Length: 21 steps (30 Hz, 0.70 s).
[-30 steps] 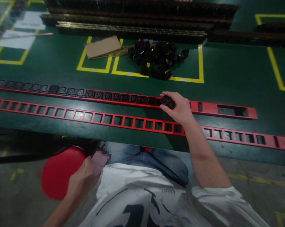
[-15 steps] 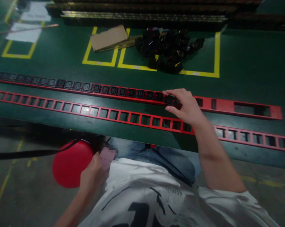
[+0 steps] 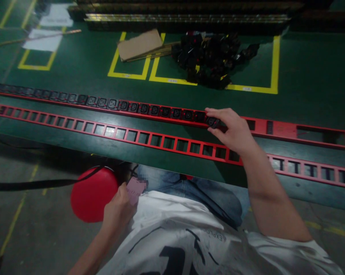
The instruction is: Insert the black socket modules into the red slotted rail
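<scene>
My right hand [image 3: 231, 128] grips a black socket [image 3: 212, 122] between thumb and fingers, at the far red rail [image 3: 284, 128]. Left of it, a long row of black sockets [image 3: 154, 110] fills the rail's slots. Whether the gripped socket is fully seated, I cannot tell. Beneath my right forearm runs a second red rail [image 3: 157, 140] with open rectangular slots, nearer the table edge. Down at my left side, my left hand [image 3: 119, 202] is closed on a pinkish card-like thing [image 3: 136, 190], partly blurred out, beside my shirt.
A heap of black parts [image 3: 209, 57] lies beyond the rails, with a cardboard piece [image 3: 139, 45] to its left. Dark long bars [image 3: 186, 23] line the back. White papers [image 3: 43, 40] lie back left. A red stool [image 3: 94, 194] stands below the table [image 3: 83, 143].
The whole view has shifted slightly, so most things appear further right. My right hand keeps its grip on the socket at the same part of the rail; my left hand still holds the pinkish thing.
</scene>
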Each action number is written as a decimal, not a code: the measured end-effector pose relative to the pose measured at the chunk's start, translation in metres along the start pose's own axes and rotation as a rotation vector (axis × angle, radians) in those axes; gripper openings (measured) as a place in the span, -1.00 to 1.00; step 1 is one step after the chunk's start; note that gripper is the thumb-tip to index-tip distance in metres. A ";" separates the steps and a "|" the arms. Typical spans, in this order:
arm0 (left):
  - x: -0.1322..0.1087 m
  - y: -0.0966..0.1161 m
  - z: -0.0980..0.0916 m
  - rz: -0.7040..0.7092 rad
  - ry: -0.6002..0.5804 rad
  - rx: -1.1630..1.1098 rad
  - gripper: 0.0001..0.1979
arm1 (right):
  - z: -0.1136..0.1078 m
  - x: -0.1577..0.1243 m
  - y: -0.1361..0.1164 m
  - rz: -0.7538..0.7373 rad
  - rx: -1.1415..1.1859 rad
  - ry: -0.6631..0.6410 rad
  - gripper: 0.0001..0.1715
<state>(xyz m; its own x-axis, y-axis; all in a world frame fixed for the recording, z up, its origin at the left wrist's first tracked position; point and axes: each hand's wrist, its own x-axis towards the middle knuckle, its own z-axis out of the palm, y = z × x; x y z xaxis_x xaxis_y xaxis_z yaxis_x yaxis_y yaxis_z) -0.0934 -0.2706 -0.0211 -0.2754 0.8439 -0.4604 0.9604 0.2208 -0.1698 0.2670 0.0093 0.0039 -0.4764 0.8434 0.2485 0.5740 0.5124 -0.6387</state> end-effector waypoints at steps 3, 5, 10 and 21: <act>0.000 0.000 0.001 0.014 0.014 0.006 -0.44 | 0.000 -0.001 -0.001 0.021 0.014 0.009 -0.42; 0.000 0.000 0.002 0.012 0.024 0.016 -0.45 | 0.001 -0.002 0.000 0.047 0.008 0.028 -0.38; 0.000 0.000 0.002 0.021 0.023 0.021 -0.51 | 0.001 -0.004 0.003 0.044 0.023 0.145 -0.34; 0.001 0.004 -0.003 0.001 0.010 0.007 -0.52 | -0.001 -0.001 0.009 0.011 -0.117 0.170 -0.53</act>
<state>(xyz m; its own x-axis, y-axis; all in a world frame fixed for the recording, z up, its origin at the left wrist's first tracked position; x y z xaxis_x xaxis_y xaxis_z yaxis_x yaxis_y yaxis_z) -0.0901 -0.2671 -0.0194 -0.2739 0.8488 -0.4523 0.9604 0.2163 -0.1757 0.2734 0.0138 -0.0010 -0.3559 0.8591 0.3679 0.6569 0.5100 -0.5553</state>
